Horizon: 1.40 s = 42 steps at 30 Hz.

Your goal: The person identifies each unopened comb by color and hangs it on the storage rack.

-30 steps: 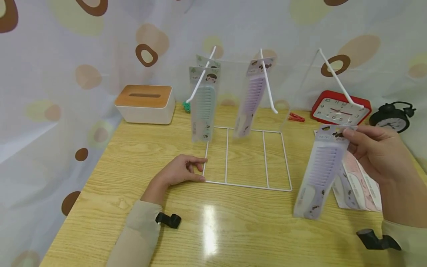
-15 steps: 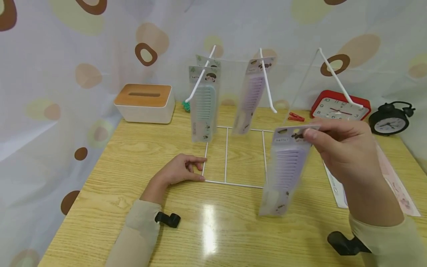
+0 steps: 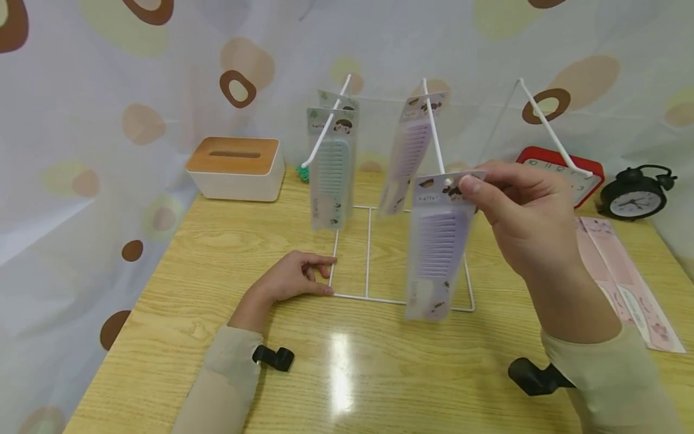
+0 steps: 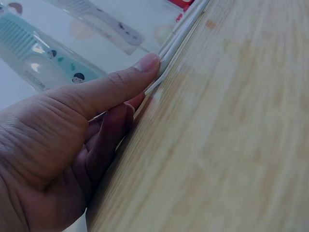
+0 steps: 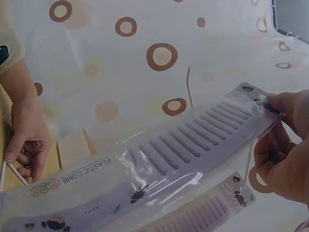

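My right hand (image 3: 534,220) pinches the top right corner of the header card on a packaged purple comb (image 3: 436,241). The white tip of the middle prong shows at the card's hole. Farther back on that prong hangs another packaged purple comb (image 3: 409,150). Two packaged green combs (image 3: 332,166) hang from the left prong of the white wire display rack (image 3: 368,259). At the front left corner of its base, my left hand (image 3: 293,277) holds the wire between thumb and fingers, low on the table. The right prong (image 3: 553,132) carries no comb.
Packaged pink combs (image 3: 631,277) lie on the table at right, partly behind the right forearm. A red clock (image 3: 588,181) and a black alarm clock (image 3: 631,196) stand behind them. A tissue box (image 3: 235,172) with a wooden lid is at back left.
My right hand has carried the purple comb leftward from the right side and up to the middle prong's tip. The left hand stays at the rack's base.
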{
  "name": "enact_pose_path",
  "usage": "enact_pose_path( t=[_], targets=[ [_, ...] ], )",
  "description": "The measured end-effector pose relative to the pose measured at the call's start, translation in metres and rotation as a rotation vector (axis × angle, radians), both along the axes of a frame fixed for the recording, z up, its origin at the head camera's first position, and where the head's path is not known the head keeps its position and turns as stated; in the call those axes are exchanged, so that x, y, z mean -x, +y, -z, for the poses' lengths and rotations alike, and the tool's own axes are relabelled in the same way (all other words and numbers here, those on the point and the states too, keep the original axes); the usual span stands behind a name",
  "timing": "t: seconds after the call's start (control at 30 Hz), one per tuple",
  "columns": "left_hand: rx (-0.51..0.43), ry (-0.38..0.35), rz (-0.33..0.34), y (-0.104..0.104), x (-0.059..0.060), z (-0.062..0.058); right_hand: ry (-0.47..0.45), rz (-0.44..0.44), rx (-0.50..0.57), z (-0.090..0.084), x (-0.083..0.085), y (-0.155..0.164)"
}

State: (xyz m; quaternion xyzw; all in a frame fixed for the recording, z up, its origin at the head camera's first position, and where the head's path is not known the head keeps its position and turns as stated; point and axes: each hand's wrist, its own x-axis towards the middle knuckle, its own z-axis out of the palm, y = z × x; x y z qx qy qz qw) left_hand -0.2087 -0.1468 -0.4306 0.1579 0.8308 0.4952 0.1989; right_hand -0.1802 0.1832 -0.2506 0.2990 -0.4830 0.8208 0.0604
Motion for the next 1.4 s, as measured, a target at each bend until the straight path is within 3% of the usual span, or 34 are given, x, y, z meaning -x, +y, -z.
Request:
enact_pose_path(
  t=[0.1,0.23,0.33,0.47,0.63,0.83,1.07,1.4],
  targets=[
    [0.0,0.003,0.007,0.001,0.001,-0.001,0.001,0.033,-0.033,0.0,0.001,-0.001],
    [-0.003,0.003,0.008,0.001,0.002,-0.002,-0.029,0.153,-0.117,0.0,0.009,-0.005],
    [0.001,0.001,0.008,0.0,0.002,-0.001,-0.09,0.242,-0.176,0.001,0.021,-0.009],
    [0.011,-0.004,0.007,-0.002,0.001,0.003,-0.15,0.285,-0.223,0.001,0.042,-0.01],
    [0.001,0.005,0.005,-0.001,0.002,0.005,-0.209,0.31,-0.246,-0.001,0.066,-0.009],
    [0.0,0.002,-0.004,0.0,0.001,0.003,-0.266,0.306,-0.257,-0.005,0.081,-0.011],
    [-0.015,-0.003,0.009,0.002,0.001,0.003,-0.28,0.287,-0.268,-0.006,0.085,-0.006],
    [-0.007,0.011,0.007,0.0,0.0,0.003,-0.285,0.305,-0.472,0.01,0.082,0.019]
  ],
)
